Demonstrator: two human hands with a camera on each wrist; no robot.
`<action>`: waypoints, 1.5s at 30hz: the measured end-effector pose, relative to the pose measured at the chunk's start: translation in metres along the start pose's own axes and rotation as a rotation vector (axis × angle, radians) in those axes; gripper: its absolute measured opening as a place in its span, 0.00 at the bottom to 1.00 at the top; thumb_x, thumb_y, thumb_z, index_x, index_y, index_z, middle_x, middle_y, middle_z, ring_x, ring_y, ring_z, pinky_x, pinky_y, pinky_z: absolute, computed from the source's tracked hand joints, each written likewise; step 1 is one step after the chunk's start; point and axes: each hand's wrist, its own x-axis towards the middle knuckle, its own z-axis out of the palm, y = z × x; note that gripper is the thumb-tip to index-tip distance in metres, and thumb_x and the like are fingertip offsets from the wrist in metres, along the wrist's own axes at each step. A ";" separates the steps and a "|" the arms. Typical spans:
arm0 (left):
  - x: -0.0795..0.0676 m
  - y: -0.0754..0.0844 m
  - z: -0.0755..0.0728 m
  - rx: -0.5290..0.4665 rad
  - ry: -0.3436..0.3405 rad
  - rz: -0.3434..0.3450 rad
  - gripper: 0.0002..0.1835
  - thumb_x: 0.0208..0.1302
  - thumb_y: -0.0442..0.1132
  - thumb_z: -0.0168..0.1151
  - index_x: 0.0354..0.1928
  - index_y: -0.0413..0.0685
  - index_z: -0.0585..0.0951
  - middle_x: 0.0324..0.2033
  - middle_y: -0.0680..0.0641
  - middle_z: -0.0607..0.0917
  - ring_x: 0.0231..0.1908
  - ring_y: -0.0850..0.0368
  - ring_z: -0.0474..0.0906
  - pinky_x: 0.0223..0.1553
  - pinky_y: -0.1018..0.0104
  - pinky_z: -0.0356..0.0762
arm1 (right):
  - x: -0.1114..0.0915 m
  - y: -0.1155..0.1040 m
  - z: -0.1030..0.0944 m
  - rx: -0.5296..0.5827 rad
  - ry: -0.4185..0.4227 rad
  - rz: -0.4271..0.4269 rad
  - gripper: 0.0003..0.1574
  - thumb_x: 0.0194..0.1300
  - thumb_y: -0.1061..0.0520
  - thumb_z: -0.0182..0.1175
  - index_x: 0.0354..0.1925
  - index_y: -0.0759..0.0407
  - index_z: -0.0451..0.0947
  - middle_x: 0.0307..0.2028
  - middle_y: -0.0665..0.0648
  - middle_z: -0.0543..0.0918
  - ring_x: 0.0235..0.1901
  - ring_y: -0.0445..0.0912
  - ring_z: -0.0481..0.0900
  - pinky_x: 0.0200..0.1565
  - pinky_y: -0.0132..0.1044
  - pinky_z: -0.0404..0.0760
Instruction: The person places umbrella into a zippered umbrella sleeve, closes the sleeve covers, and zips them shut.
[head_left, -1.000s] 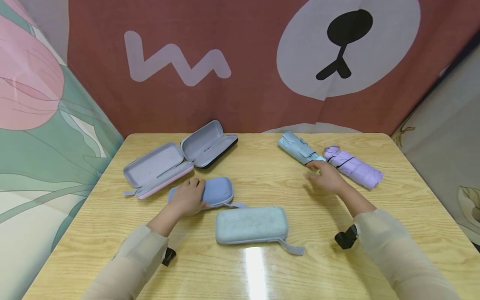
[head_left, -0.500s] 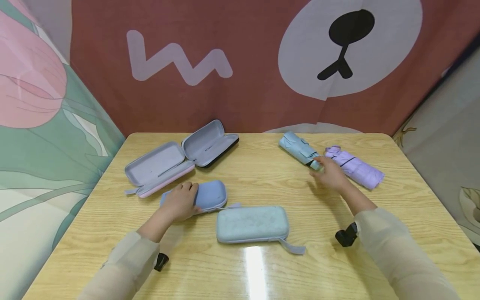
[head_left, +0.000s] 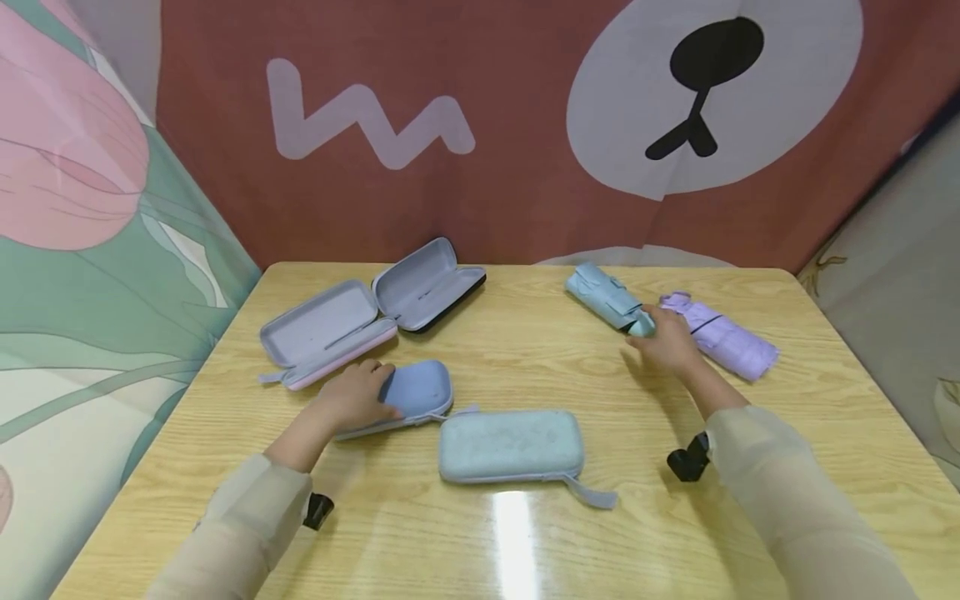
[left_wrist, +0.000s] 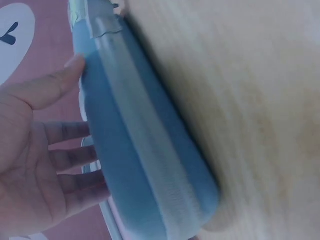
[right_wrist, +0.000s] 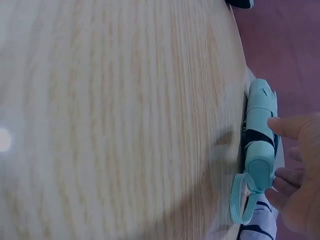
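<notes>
Scanning the desk [head_left: 600, 550] — spotting an open pink case [head_left: 318, 321] at back left, touching an open black case [head_left: 416, 292]. Down to the closed mint case [head_left: 512, 446] near the front, then the closed blue case [head_left: 420, 389] just to its left. Over right to the purple umbrella [head_left: 727, 340], near the light-blue umbrella [head_left: 600, 293]. On to the left hand [head_left: 352, 396] — laid over the blue case with fingers outstretched — and the right hand [head_left: 671, 337], with thumb and fingers parted at the light-blue umbrella's near end.

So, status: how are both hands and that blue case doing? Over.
Left hand on closed blue zip case. Right hand at the strap end of the light-blue folded umbrella, thumb and fingers apart. Purple folded umbrella close by, apparently blocking nothing.
</notes>
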 end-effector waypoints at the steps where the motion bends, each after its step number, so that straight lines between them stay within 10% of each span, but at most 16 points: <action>1: 0.002 0.000 -0.002 -0.017 -0.006 0.001 0.40 0.48 0.54 0.62 0.58 0.35 0.63 0.54 0.33 0.65 0.52 0.37 0.62 0.48 0.47 0.63 | 0.001 -0.001 -0.001 -0.006 -0.006 0.016 0.38 0.53 0.57 0.58 0.56 0.76 0.56 0.52 0.77 0.60 0.52 0.70 0.53 0.52 0.59 0.52; 17: 0.026 -0.001 -0.021 -0.240 0.012 0.095 0.39 0.53 0.50 0.60 0.60 0.32 0.60 0.60 0.31 0.53 0.59 0.38 0.49 0.56 0.49 0.51 | 0.016 0.007 0.001 -0.090 -0.073 0.093 0.41 0.54 0.54 0.56 0.57 0.78 0.53 0.51 0.80 0.59 0.52 0.72 0.51 0.51 0.60 0.54; 26: 0.037 -0.007 -0.031 -0.323 0.113 0.151 0.33 0.55 0.47 0.58 0.58 0.34 0.63 0.51 0.35 0.68 0.48 0.42 0.68 0.48 0.52 0.64 | 0.021 0.005 0.000 -0.129 -0.094 0.083 0.39 0.54 0.57 0.56 0.56 0.80 0.54 0.51 0.80 0.60 0.51 0.71 0.53 0.52 0.57 0.51; 45: 0.059 -0.021 -0.040 -0.374 0.213 0.037 0.35 0.57 0.43 0.56 0.61 0.33 0.55 0.59 0.32 0.56 0.58 0.38 0.51 0.55 0.47 0.52 | 0.020 0.006 0.005 -0.079 -0.102 0.173 0.43 0.55 0.56 0.56 0.56 0.83 0.49 0.49 0.81 0.62 0.48 0.70 0.60 0.49 0.56 0.61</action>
